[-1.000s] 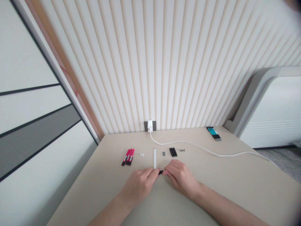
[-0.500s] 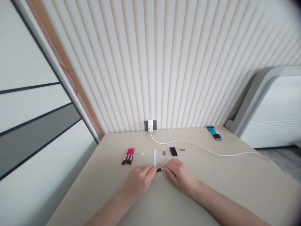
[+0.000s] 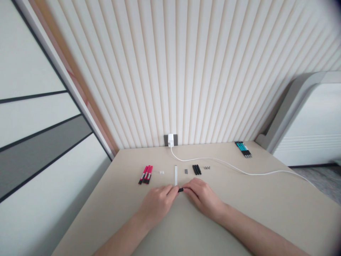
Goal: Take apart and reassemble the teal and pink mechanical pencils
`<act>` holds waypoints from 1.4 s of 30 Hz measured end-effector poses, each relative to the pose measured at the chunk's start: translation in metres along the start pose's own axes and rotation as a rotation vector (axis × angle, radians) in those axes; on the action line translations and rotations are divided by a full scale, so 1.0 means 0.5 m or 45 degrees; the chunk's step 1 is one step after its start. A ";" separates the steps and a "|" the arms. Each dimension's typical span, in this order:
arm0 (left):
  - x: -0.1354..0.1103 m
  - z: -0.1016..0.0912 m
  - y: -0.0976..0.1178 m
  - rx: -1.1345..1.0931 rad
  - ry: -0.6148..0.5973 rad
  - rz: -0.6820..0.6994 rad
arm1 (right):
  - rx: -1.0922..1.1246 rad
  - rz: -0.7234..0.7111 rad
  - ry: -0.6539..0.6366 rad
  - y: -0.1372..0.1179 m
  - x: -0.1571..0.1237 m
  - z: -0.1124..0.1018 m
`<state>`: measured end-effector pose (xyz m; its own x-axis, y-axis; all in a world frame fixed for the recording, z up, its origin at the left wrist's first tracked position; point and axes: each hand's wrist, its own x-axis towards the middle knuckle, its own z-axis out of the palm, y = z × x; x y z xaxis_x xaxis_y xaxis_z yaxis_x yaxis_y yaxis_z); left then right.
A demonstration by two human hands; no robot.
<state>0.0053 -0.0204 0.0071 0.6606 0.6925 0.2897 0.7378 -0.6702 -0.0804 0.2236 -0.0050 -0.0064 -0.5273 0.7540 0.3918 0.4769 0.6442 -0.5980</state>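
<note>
My left hand point(image 3: 157, 203) and my right hand point(image 3: 201, 195) meet at the middle of the beige table point(image 3: 213, 209). Between their fingertips they pinch a short black cylinder point(image 3: 180, 190), most of it hidden by the fingers. Just above my left fingertips lies a narrow white strip point(image 3: 176, 175). Farther back on the table are a bundle of red-and-black markers point(image 3: 145, 174), small white parts point(image 3: 161, 172), a small grey piece point(image 3: 185, 171), several black sticks point(image 3: 196, 169) and small grey bits point(image 3: 207, 167).
A white plug point(image 3: 171, 140) sits in a wall socket behind the table, its white cable point(image 3: 239, 171) running right across the table. Teal-and-black pens point(image 3: 243, 149) lie at the back right corner. A ribbed wall panel point(image 3: 186, 71) closes the back.
The whole scene sits slightly higher in the view than a second ago. Both hands stay on the black cylinder, and the objects on the table have not moved.
</note>
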 end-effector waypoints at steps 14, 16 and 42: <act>0.000 0.002 -0.001 -0.015 0.001 -0.093 | 0.053 -0.064 0.144 0.008 0.003 -0.014; 0.000 0.000 -0.002 -0.005 0.025 -0.121 | -0.006 -0.065 0.167 0.020 0.006 -0.032; 0.003 -0.008 -0.002 0.001 -0.037 -0.134 | -0.557 0.637 -0.055 0.205 -0.003 -0.165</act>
<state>0.0048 -0.0198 0.0115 0.5830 0.7666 0.2691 0.8036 -0.5930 -0.0519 0.3313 0.0705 -0.0107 -0.1917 0.9756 0.1067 0.9082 0.2175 -0.3576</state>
